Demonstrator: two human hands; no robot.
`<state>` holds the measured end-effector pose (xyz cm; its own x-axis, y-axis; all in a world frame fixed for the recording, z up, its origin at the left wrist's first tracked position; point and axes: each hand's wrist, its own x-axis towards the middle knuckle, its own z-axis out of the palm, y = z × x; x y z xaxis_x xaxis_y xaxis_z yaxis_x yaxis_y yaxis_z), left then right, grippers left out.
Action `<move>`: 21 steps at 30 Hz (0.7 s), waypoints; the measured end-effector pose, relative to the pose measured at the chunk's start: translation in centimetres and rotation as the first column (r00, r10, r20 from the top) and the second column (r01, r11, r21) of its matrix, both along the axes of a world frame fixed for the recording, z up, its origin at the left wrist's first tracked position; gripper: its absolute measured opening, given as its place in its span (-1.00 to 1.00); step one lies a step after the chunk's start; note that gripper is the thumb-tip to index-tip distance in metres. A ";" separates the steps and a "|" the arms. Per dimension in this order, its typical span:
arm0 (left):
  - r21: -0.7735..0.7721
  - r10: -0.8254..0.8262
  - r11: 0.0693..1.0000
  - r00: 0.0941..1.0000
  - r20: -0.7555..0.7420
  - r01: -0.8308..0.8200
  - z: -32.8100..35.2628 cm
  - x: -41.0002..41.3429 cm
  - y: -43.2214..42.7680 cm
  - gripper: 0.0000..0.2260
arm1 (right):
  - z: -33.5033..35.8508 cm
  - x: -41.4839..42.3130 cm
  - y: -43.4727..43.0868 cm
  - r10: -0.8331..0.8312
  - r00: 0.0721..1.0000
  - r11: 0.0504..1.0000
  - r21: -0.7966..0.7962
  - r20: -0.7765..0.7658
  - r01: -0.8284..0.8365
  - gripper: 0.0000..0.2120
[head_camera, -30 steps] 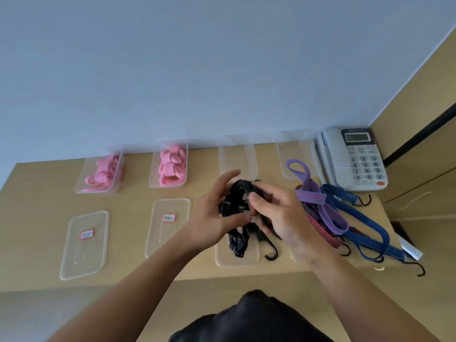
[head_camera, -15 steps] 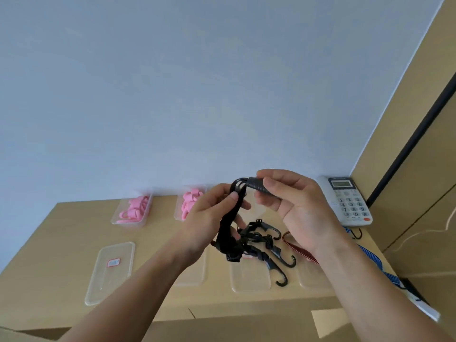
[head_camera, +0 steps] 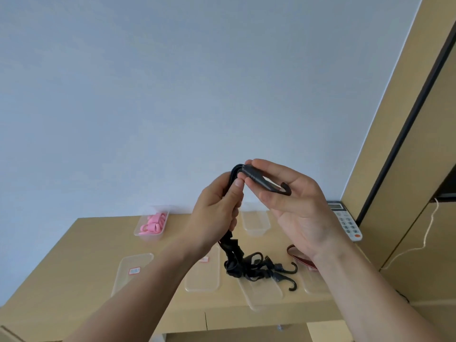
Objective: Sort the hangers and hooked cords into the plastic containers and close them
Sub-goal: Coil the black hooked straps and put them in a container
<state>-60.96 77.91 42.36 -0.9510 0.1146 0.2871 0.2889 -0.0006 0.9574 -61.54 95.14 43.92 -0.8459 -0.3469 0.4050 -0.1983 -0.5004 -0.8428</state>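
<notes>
**Currently: black hooked cords held up by both hands**

1. Left side of the table (head_camera: 86, 255): a clear lid (head_camera: 133, 270) with a red label lies flat towards the near edge. Behind it, at the far edge, an open container (head_camera: 160, 219) holds the pink hangers (head_camera: 151, 223).
2. Left hand (head_camera: 214, 213): raised above the table, fingers curled round the bundle of black hooked cords (head_camera: 234, 255), thumb pressed on top. A second labelled lid (head_camera: 203, 275) lies below the wrist.
3. Cord bundle: it hangs from the left hand towards the near edge. Its loose hooks (head_camera: 283, 275) dangle over a third lid (head_camera: 264, 292) that juts past the near edge. Contact with this lid cannot be determined.
4. Far edge, centre: an empty container (head_camera: 255, 222) stands uncovered, partly hidden by the hands.
5. Right hand (head_camera: 296, 203): raised beside the left hand, pinching one hook end (head_camera: 261, 180) of the bundle by its black sleeve. The hook tip points right, across the palm.
6. Right side: a red striped cord (head_camera: 299, 259) shows under the right wrist, beside a fourth lid (head_camera: 313, 280). A telephone (head_camera: 345, 220) occupies the far right corner.
</notes>
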 end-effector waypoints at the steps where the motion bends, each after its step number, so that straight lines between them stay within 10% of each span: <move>1: 0.000 0.006 1.000 1.000 -0.022 -0.006 0.3 0.2 -0.2 -0.79 | 0.2 0.5 -0.3 -0.016 1.000 1.000 0.001 -0.005 0.016 -0.55; 14: 0.066 0.196 0.976 0.967 0.165 -0.210 -5.8 0.7 -1.8 -0.79 | -9.0 1.2 -0.2 -0.401 0.908 0.842 0.439 0.123 0.312 -0.68; 21: 0.122 0.264 0.945 0.929 0.259 -0.303 -10.1 -1.1 -1.5 -0.64 | -22.7 -2.5 3.1 -0.454 0.891 0.339 0.928 0.018 0.154 -0.65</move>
<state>-62.07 76.41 32.25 -0.9794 -0.1977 0.0423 0.0645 -0.1076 0.9921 -64.05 98.20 21.19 -0.9801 -0.0678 -0.1866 0.1062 0.6149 -0.7814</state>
